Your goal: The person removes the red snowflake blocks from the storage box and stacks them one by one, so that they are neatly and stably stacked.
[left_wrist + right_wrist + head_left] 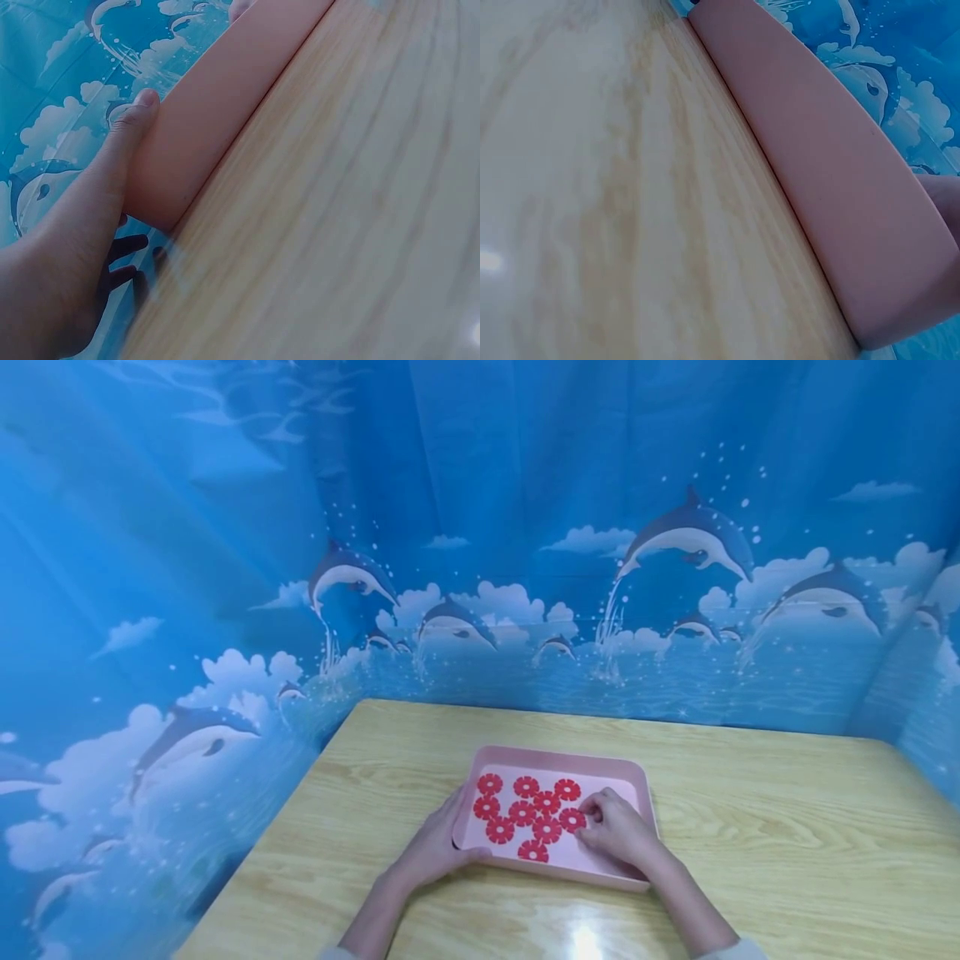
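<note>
A shallow pink tray (562,763) sits on the table with several flat red notched discs (522,813), each with a pale centre, spread inside. My left hand (437,850) grips the tray's left end, its thumb at the front rim; in the left wrist view that thumb lies against the tray's outer wall (214,112). Over the tray's right part, my right hand (621,832) pinches the edge of the rightmost red disc (572,820) between thumb and fingers. The right wrist view shows mostly the tray's wall (817,157), which hides those fingertips.
The wood-grain table (772,810) extends around the tray on all sides. Behind it and at the left hangs a blue curtain (517,677) printed with dolphins and clouds. A bright light reflection lies on the tabletop near the front.
</note>
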Tool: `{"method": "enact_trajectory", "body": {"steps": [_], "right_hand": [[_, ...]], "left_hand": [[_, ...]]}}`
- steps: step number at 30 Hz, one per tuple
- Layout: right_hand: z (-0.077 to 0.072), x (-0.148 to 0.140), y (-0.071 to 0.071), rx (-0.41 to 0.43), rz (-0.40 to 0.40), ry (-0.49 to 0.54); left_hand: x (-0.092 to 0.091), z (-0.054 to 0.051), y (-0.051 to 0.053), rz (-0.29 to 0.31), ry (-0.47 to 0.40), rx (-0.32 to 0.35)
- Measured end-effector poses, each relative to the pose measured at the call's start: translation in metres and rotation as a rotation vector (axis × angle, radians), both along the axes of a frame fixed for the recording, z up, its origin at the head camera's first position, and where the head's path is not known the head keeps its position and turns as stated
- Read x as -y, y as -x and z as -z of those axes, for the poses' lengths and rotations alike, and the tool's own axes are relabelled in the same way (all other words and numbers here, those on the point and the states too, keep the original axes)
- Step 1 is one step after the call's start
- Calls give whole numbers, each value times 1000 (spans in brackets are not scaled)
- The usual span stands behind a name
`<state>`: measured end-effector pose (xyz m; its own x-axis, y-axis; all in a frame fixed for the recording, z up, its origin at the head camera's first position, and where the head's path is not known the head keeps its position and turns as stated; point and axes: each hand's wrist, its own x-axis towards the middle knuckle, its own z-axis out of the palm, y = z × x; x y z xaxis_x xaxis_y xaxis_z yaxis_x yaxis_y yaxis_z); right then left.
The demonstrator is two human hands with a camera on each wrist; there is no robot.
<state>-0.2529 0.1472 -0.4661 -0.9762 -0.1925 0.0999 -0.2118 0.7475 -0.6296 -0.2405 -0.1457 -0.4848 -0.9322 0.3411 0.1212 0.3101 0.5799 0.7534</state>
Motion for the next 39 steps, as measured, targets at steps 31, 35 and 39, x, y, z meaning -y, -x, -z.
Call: {"method": "enact_trajectory", "body": {"steps": [31, 35, 39], "right_hand": [[-20, -8, -5, -148, -30, 66], [-27, -12, -8, -141, -27, 75], [-34, -18, -11, -165, -30, 57]], "left_hand": [[0, 1, 0, -2, 19, 0], [1, 1, 1, 6, 12, -5], [1, 2, 1, 10, 9, -10]]}}
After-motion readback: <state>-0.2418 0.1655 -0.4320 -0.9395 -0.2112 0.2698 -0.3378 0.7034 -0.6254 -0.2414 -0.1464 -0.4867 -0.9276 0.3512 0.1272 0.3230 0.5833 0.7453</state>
